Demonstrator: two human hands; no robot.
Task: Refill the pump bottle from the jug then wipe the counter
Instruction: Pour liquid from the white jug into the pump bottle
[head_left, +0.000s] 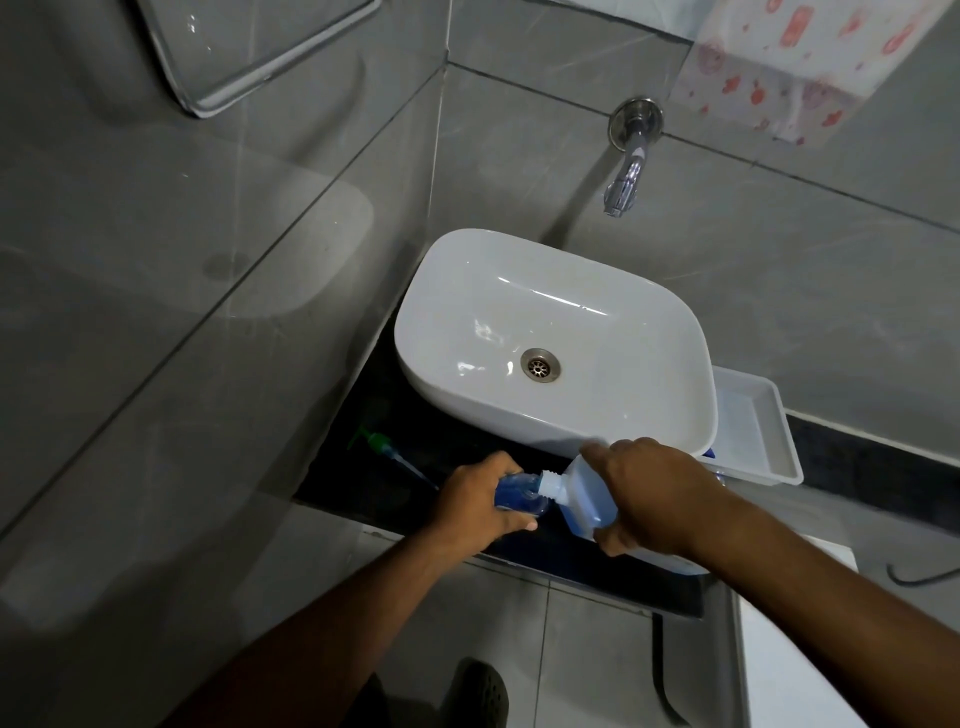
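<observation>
My left hand (480, 501) grips a small clear pump bottle (514, 493) holding blue liquid, low over the dark counter (363, 467) in front of the basin. My right hand (644, 499) holds a translucent jug (582, 501) of blue liquid, tipped to the left so its white neck meets the bottle's open mouth. The green pump head (382, 446) with its tube lies on the counter to the left, apart from the bottle. Most of the jug's body is hidden under my right hand.
A white basin (550, 338) sits on the counter behind my hands, under a chrome wall tap (626, 171). A white plastic tray (753, 431) stands to the right of the basin. Grey tiled walls close in on the left and behind.
</observation>
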